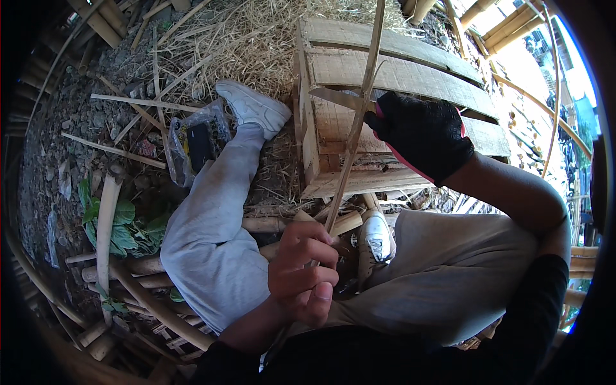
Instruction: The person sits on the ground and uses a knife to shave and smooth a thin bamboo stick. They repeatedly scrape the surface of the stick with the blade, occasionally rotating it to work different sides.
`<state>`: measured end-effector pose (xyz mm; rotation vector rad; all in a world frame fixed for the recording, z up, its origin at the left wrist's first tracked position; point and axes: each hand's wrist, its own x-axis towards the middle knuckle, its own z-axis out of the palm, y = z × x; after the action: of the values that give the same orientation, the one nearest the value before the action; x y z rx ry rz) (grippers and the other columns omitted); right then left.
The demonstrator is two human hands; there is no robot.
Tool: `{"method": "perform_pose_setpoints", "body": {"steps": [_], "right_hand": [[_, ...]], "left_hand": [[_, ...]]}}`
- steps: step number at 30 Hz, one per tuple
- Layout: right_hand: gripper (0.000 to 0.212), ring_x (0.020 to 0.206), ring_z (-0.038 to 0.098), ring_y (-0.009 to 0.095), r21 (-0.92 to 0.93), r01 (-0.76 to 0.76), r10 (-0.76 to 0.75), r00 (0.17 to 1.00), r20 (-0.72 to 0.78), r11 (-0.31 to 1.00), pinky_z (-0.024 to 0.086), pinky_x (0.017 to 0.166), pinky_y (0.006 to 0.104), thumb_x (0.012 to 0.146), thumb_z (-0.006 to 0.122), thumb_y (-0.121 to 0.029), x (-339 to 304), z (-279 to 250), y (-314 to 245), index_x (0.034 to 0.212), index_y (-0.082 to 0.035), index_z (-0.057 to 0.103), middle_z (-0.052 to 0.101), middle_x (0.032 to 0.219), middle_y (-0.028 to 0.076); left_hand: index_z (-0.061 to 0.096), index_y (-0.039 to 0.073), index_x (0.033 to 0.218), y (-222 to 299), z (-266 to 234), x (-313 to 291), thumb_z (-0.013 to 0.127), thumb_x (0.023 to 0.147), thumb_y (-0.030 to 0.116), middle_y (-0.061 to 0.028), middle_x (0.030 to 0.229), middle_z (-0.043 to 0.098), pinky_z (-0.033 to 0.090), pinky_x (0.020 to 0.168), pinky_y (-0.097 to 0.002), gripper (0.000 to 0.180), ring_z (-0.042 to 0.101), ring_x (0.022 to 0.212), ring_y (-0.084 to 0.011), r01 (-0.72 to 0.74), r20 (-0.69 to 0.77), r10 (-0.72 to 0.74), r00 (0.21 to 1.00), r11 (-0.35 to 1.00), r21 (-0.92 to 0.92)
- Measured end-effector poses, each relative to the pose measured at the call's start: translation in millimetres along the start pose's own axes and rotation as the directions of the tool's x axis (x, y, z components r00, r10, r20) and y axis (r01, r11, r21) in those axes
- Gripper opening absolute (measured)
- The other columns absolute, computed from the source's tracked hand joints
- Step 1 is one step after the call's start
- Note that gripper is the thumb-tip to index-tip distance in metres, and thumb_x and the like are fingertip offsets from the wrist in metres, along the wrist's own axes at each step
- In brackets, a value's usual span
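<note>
Bare left hand (pixel 303 273) clamped on long thin pale bamboo strip (pixel 351 138); black-gloved right hand (pixel 423 133) shut on grey knife blade (pixel 337 97), before weathered wooden pallet (pixel 398 70). Probably light, springy, sharp-edged; best gripped low.

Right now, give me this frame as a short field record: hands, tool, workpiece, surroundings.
left hand: bare, closed around the lower end of the bamboo strip
right hand: in a black glove, gripping the knife
knife: blade laid across the strip, pointing to the person's left
bamboo strip: thin, long, runs up past the top edge
wooden pallet: behind the strip
ground: straw, bamboo poles, green leaves
legs: grey trousers, white shoes
</note>
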<state>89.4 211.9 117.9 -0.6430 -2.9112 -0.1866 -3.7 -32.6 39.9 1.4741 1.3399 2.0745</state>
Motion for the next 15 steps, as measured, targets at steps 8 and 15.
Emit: {"method": "perform_pose_setpoints", "body": {"steps": [8,15], "right_hand": [[0.026,0.064,0.065,0.034,0.001,0.012,-0.012,1.000,-0.018,1.000,0.051,0.056,0.0449,0.094,0.067,-0.036,-1.0,3.6,1.5,0.087,-0.013,0.059,0.061,0.070,0.011],[0.024,0.064,0.066,0.033,-0.018,0.016,-0.017,0.999,-0.037,1.000,0.052,0.057,0.0443,0.094,0.066,-0.036,-1.5,5.2,2.2,0.088,-0.013,0.060,0.061,0.070,0.011]], "left_hand": [[0.050,0.007,0.061,-3.6,-2.4,-2.4,0.053,0.082,0.024,-0.0072,0.061,0.054,0.040,0.065,-0.0395,0.027,0.047,0.071,-0.0271,-0.021,0.021,0.021,1.000,1.000,-0.007],[0.054,0.006,0.063,-6.5,-5.6,-5.0,0.056,0.077,0.017,-0.0065,0.063,0.057,0.041,0.066,-0.0382,0.019,0.050,0.067,-0.0268,-0.016,0.012,0.017,1.000,0.998,-0.064]]}}
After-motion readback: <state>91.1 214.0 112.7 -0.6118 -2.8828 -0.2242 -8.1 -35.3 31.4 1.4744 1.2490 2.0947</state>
